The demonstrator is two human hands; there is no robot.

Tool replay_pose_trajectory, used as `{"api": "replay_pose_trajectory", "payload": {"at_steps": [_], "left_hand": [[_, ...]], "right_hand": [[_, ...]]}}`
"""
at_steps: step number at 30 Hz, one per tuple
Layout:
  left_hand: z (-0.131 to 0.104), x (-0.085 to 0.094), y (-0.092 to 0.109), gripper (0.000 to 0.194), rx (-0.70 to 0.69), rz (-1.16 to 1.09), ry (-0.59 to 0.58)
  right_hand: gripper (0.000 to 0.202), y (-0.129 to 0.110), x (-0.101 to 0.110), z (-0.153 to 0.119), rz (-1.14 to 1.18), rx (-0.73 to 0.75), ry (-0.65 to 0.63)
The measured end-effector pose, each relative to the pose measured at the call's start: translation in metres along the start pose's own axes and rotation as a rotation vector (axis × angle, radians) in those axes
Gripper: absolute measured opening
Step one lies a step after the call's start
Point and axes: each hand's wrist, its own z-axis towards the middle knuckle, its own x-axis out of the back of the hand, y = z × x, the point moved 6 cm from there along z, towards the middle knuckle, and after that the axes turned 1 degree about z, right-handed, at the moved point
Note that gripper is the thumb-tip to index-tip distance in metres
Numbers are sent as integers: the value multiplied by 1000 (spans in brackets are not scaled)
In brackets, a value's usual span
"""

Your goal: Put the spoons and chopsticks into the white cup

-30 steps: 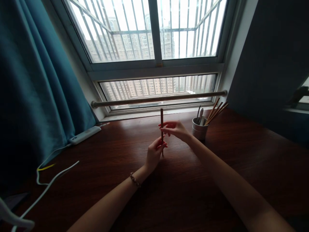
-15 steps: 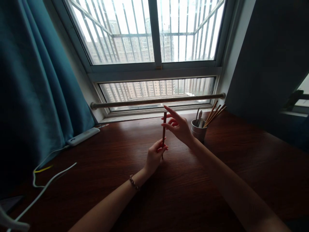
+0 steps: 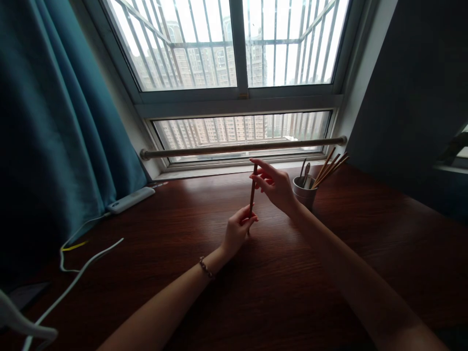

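Two hands [image 3: 236, 233] on stick [image 3: 252, 196], rm before tbl's far edge [image 3: 204, 178].

A: Left arm?
B: Left forearm [image 3: 166, 307], bare, enters at bottom edge, left of middle; slants up toward frame centre. Left wrist [image 3: 218, 258] roughly in line with it.
A: Left hand [image 3: 235, 235]?
B: Just below centre. Thumb and fingers drawn into a pinch, tips pointing right.
A: Right side?
B: Right forearm [image 3: 347, 253], bare, long diagonal from lower right. Right hand [image 3: 280, 190] right of centre, index finger [image 3: 266, 167] stretched leftward, topmost; other fingers bent beneath.
A: Hands touching?
B: Apart, right one higher.
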Motion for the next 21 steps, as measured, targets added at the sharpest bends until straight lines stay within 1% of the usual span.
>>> {"api": "replay_pose_trajectory", "payload": {"at_steps": [4, 6, 8, 11, 13, 15, 18, 19, 21], "left_hand": [[-1, -2, -1, 36, 56, -28, -24], [-1, -3, 2, 34, 54, -15, -33], [-1, -2, 8, 38, -9, 22, -29], [-1, -1, 16, 52, -122, 112, -11], [-2, -1, 14, 53, -132, 167, -24], [-3, -4, 9, 48, -106, 202, -59], [-5, -9, 3, 40, -79, 255, -104], [-5, -10, 2, 38, -76, 271, -113], [-6, -12, 2, 35, -76, 293, -125]], "right_hand": [[41, -7, 10, 4, -21, 2, 22], [42, -15, 22, 7, -18, 9, 62], [44, -26, 42, 10, -35, 23, 130], [45, -45, 85, 13, -102, 82, 300], [45, -55, 123, 11, -150, 141, 467], [44, -60, 163, 5, -177, 203, 646], [47, -55, 214, -8, -180, 273, 863], [48, -52, 227, -12, -195, 274, 913], [48, -43, 243, -18, -256, 248, 960]]}}
